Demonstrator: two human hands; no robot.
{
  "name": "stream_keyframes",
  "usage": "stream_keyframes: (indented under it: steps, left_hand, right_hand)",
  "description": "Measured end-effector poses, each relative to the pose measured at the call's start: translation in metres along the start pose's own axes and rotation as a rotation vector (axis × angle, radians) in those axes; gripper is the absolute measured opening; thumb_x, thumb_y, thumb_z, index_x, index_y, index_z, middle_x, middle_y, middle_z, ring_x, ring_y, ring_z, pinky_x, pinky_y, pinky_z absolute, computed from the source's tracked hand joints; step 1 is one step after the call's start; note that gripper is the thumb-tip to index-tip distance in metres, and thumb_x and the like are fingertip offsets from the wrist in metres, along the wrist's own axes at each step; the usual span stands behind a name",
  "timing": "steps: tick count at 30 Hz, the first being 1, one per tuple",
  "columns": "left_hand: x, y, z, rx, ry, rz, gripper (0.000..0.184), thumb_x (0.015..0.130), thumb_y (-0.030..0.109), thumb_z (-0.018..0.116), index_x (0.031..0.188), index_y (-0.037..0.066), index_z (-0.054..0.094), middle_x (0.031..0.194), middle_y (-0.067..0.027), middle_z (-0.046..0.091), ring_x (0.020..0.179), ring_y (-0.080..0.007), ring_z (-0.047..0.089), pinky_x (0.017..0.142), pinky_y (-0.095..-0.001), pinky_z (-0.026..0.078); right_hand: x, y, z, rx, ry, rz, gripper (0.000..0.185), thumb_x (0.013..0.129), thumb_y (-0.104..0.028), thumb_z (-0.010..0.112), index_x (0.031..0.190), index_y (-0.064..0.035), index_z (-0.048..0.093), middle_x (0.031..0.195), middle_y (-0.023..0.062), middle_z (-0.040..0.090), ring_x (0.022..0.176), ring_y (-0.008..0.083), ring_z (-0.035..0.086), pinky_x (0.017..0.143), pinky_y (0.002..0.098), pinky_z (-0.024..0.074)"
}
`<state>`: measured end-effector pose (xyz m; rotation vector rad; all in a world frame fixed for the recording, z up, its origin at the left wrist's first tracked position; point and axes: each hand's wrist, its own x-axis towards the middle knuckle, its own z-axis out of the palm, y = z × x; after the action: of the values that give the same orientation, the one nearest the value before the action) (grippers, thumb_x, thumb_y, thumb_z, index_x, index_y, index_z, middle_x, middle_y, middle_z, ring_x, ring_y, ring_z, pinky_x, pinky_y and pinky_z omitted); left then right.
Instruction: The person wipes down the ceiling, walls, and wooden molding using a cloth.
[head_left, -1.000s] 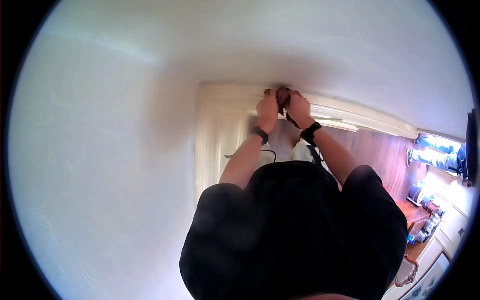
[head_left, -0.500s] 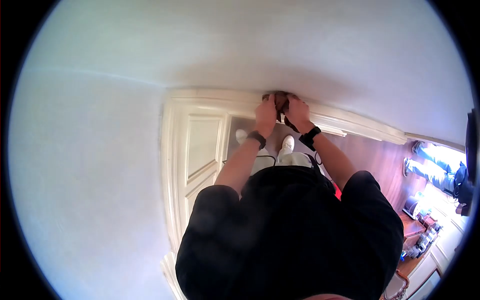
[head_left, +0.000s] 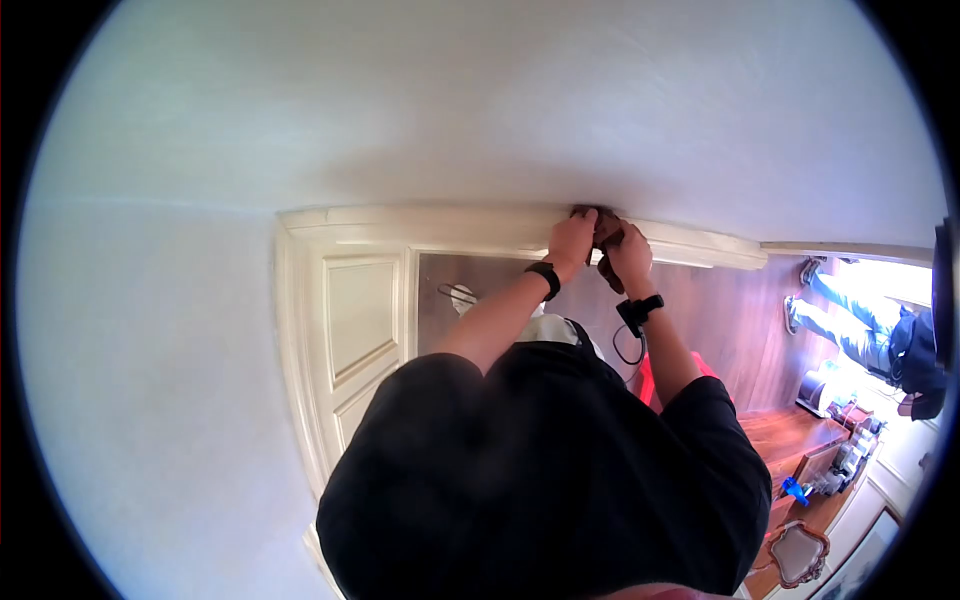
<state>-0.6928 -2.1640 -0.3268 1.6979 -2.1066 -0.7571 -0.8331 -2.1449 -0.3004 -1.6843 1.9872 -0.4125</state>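
A dark brown cloth [head_left: 607, 228] is bunched against the cream moulding [head_left: 470, 224], which runs along the pale wall. My left hand [head_left: 573, 244] closes on the cloth's left side, its fingers pressed to the moulding. On the other side, my right hand [head_left: 631, 260] grips the same cloth, and a loose end hangs below between the two hands. Black bands circle both wrists, with a cable hanging near the right one. My fingertips are partly hidden by the cloth and the backs of my hands.
Left of my arms is a cream panelled door or frame [head_left: 362, 312]. Something red [head_left: 648, 378] shows beside my right arm. Farther right are a wooden table [head_left: 785, 437] with several items, a carved chair [head_left: 799, 554], and another person in jeans [head_left: 850, 335].
Both hands and the cloth have shifted right along the moulding. My body has turned or stepped, and more of the table and chair shows now.
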Motion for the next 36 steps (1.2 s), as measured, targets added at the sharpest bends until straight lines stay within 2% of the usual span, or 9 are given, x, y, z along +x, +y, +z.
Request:
stream_keyframes:
  steps: [9,11,14,19,24,30,33,34,36]
  left_hand:
    - [-0.021,-0.041,-0.010,-0.129,0.091,-0.081,0.024,0.086,0.011,0.058,0.108,0.007,0.052,0.095,-0.0191,0.065,0.085,-0.0406,0.064,0.070,-0.0505,0.053]
    - [-0.029,-0.069,-0.008,-0.315,0.080,-0.108,0.025,0.082,0.010,0.063,0.104,0.006,0.053,0.094,-0.0190,0.065,0.086,-0.0406,0.064,0.071,-0.0506,0.052]
    - [-0.040,-0.089,-0.018,-0.194,0.129,-0.009,0.022,0.082,0.010,0.064,0.101,0.005,0.054,0.092,-0.0196,0.065,0.085,-0.0420,0.062,0.071,-0.0507,0.050]
    - [-0.060,-0.089,-0.030,-0.154,0.036,-0.044,0.024,0.080,0.010,0.065,0.101,0.006,0.053,0.092,-0.0199,0.064,0.086,-0.0433,0.061,0.071,-0.0512,0.049]
    - [-0.066,-0.041,-0.080,-0.206,0.083,0.009,0.036,0.077,0.012,0.069,0.109,0.008,0.052,0.103,-0.0190,0.063,0.088,-0.0424,0.061,0.071,-0.0499,0.050]
    - [-0.067,0.043,-0.186,-0.290,0.320,0.339,0.075,0.072,0.023,0.078,0.138,0.012,0.045,0.121,-0.0151,0.059,0.094,-0.0343,0.065,0.074,-0.0391,0.056]
    - [-0.074,0.073,-0.235,-0.417,0.328,0.477,0.080,0.074,0.020,0.079,0.143,0.007,0.040,0.136,-0.0200,0.051,0.129,-0.0349,0.048,0.103,-0.0405,0.042]
    - [-0.076,0.079,-0.249,-0.438,0.318,0.479,0.081,0.073,0.020,0.080,0.143,0.006,0.040,0.136,-0.0191,0.051,0.131,-0.0350,0.046,0.106,-0.0398,0.040]
    - [-0.071,0.074,-0.262,-0.365,0.478,0.556,0.076,0.073,0.018,0.078,0.140,0.007,0.044,0.129,-0.0190,0.054,0.112,-0.0374,0.056,0.088,-0.0393,0.050]
  right_hand:
    - [0.004,-0.018,0.039,0.082,0.028,-0.137,0.043,0.073,-0.009,0.063,0.116,-0.0112,0.062,0.103,0.0147,0.064,0.089,0.0384,0.064,0.076,0.0475,0.0527]
    - [0.003,-0.028,0.055,0.079,-0.004,-0.161,0.046,0.072,-0.009,0.064,0.117,-0.0104,0.061,0.104,0.0158,0.064,0.090,0.0400,0.063,0.078,0.0480,0.0526]
    - [0.001,-0.041,0.061,0.110,-0.054,-0.222,0.038,0.074,-0.011,0.064,0.112,-0.0081,0.061,0.103,0.0167,0.064,0.090,0.0404,0.063,0.077,0.0489,0.0521]
    - [-0.013,-0.037,0.063,0.217,-0.132,-0.304,0.036,0.077,-0.014,0.065,0.112,-0.0061,0.061,0.103,0.0185,0.064,0.092,0.0409,0.062,0.080,0.0475,0.0514]
    - [-0.034,-0.068,-0.006,0.350,-0.078,-0.287,0.052,0.069,0.000,0.067,0.120,-0.0043,0.058,0.108,0.0194,0.063,0.100,0.0409,0.060,0.086,0.0434,0.0504]
    - [-0.054,-0.127,-0.092,0.487,0.343,-0.525,0.068,0.066,0.006,0.066,0.131,-0.0104,0.053,0.108,0.0149,0.056,0.097,0.0369,0.058,0.081,0.0398,0.0495]
    - [-0.060,-0.160,-0.125,0.492,0.529,-0.668,0.073,0.064,0.007,0.068,0.133,-0.0085,0.051,0.108,0.0146,0.055,0.098,0.0345,0.058,0.084,0.0383,0.0487]
    - [-0.059,-0.172,-0.132,0.477,0.594,-0.729,0.073,0.064,0.007,0.068,0.133,-0.0080,0.051,0.108,0.0145,0.055,0.098,0.0342,0.058,0.084,0.0381,0.0486]
    - [-0.056,-0.193,-0.139,0.451,0.711,-0.837,0.073,0.063,0.009,0.066,0.133,-0.0070,0.051,0.104,0.0132,0.056,0.096,0.0329,0.057,0.082,0.0379,0.0486]
